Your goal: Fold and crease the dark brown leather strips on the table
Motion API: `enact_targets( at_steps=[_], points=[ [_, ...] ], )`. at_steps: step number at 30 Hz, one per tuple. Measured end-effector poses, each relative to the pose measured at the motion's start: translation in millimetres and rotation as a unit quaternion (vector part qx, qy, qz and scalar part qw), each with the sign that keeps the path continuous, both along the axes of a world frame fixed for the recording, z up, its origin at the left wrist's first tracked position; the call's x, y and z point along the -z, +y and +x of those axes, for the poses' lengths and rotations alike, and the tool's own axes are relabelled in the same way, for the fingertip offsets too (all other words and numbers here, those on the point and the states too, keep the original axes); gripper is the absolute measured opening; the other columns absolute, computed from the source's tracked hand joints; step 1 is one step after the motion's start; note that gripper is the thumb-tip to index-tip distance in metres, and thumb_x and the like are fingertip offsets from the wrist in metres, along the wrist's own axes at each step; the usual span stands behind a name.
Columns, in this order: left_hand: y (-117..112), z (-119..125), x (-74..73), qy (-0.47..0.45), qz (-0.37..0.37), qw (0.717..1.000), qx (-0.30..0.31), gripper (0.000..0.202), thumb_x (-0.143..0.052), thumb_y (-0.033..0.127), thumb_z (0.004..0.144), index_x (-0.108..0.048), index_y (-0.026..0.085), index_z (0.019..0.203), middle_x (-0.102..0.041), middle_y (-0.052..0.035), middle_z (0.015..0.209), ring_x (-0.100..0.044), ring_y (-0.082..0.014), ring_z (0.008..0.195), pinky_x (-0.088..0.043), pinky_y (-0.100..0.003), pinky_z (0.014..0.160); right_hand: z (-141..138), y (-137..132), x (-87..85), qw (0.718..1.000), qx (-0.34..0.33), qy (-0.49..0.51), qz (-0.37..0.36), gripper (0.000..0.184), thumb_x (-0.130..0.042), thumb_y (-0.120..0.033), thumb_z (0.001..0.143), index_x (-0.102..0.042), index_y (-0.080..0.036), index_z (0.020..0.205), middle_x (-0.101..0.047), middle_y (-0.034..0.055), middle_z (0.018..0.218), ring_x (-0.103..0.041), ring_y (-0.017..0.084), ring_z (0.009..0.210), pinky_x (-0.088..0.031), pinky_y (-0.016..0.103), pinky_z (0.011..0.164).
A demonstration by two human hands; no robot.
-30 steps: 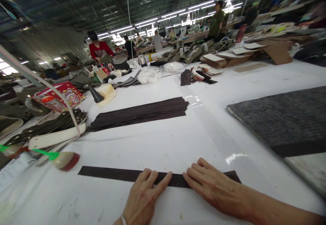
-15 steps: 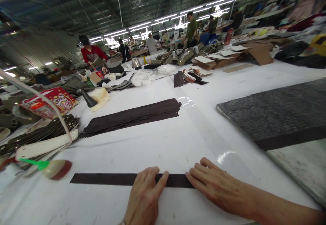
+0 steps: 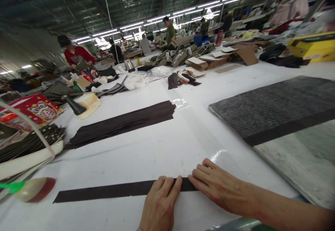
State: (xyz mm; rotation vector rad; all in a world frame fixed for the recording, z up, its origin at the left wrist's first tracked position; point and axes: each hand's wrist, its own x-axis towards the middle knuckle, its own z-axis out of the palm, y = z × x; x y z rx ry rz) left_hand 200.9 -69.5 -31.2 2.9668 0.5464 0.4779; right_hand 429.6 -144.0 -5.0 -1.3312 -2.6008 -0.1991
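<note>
A long, narrow dark brown strip (image 3: 104,191) lies flat on the white table, parallel to its near side. My left hand (image 3: 161,203) is closed on the strip right of its middle, thumb and bent fingers pressed together at it. Close beside it, my right hand (image 3: 220,187) has its fingers curled and holds the strip near its right end, which the hand covers. Farther back on the table is a stack of similar dark strips (image 3: 125,123). Another dark strip (image 3: 290,128) runs along the edge of a grey textured mat (image 3: 274,102) at the right.
An oil bottle (image 3: 35,189) with a green spout lies at the left, below a white curved tube (image 3: 31,126). Beyond are a black-handled tool (image 3: 74,105), plastic bags, cardboard pieces (image 3: 200,63) and a yellow box (image 3: 314,47). Several people work in the background.
The view has swung right, so the table's contents sit farther left. Both hands remain on the strip, now closer together, and its left part lies at a slant in view.
</note>
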Motion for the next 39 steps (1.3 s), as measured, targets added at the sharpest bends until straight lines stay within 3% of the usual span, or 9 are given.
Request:
enact_targets(
  at_steps=[7,14,20,28,34,39],
  points=[
    [-2.4,4.1,-1.5,0.066,0.060,0.996,-0.010,0.065,-0.039,-0.001,0.083,-0.032,0.021,0.144,-0.057,-0.0080,0.100,-0.052,-0.0221,0.087,-0.051,-0.036,0.078,14.0,-10.5,-0.1,1.000,-0.007,0.000,-0.008,0.028,-0.039,-0.004,0.089,-0.056,-0.007,0.111,-0.051,0.0071,0.084,-0.044,0.020,0.074,-0.036,0.037,0.075],
    [-6.2,14.3,-10.1,0.093,0.097,0.991,-0.008,0.075,-0.049,-0.002,0.076,-0.032,0.024,0.144,-0.053,-0.0060,0.097,-0.049,-0.0228,0.085,-0.049,-0.037,0.077,27.7,-21.7,-2.7,0.999,0.007,-0.016,-0.034,0.032,-0.037,-0.004,0.089,-0.053,-0.005,0.117,-0.053,0.0093,0.089,-0.045,0.021,0.079,-0.036,0.041,0.082],
    [-6.8,18.5,-13.6,0.104,0.124,0.987,0.002,0.072,-0.050,0.002,0.079,-0.032,0.027,0.144,-0.053,-0.0040,0.095,-0.047,-0.0212,0.081,-0.045,-0.035,0.075,39.0,-32.6,-7.0,0.999,0.018,-0.018,-0.040,0.031,-0.037,-0.006,0.091,-0.054,-0.006,0.118,-0.054,0.0103,0.093,-0.045,0.020,0.078,-0.039,0.040,0.080],
    [-5.2,17.3,-8.8,0.103,0.163,0.981,0.021,0.077,-0.051,0.000,0.073,-0.032,0.025,0.144,-0.055,-0.0058,0.100,-0.047,-0.0232,0.083,-0.043,-0.036,0.075,48.4,-46.3,-17.1,0.996,0.053,-0.031,-0.058,0.032,-0.036,-0.004,0.090,-0.054,-0.007,0.116,-0.053,0.0085,0.087,-0.043,0.020,0.075,-0.039,0.039,0.079],
    [-6.8,16.4,-4.2,0.085,0.169,0.982,0.013,0.073,-0.050,0.004,0.076,-0.032,0.027,0.144,-0.055,-0.0053,0.096,-0.047,-0.0232,0.082,-0.044,-0.036,0.075,61.7,-60.7,-15.5,0.995,0.077,-0.009,-0.055,0.034,-0.034,-0.001,0.089,-0.054,-0.009,0.116,-0.054,0.0088,0.091,-0.046,0.021,0.080,-0.036,0.041,0.082],
    [-9.6,16.2,-3.9,0.078,0.161,0.984,-0.006,0.069,-0.048,0.002,0.077,-0.035,0.023,0.141,-0.056,-0.0045,0.095,-0.049,-0.0227,0.082,-0.046,-0.037,0.078,32.6,-46.3,-15.4,0.993,0.113,0.036,-0.011,0.051,-0.033,0.004,0.082,-0.044,-0.009,0.130,-0.056,0.0106,0.097,-0.048,0.023,0.087,-0.036,0.044,0.085]
  ],
)
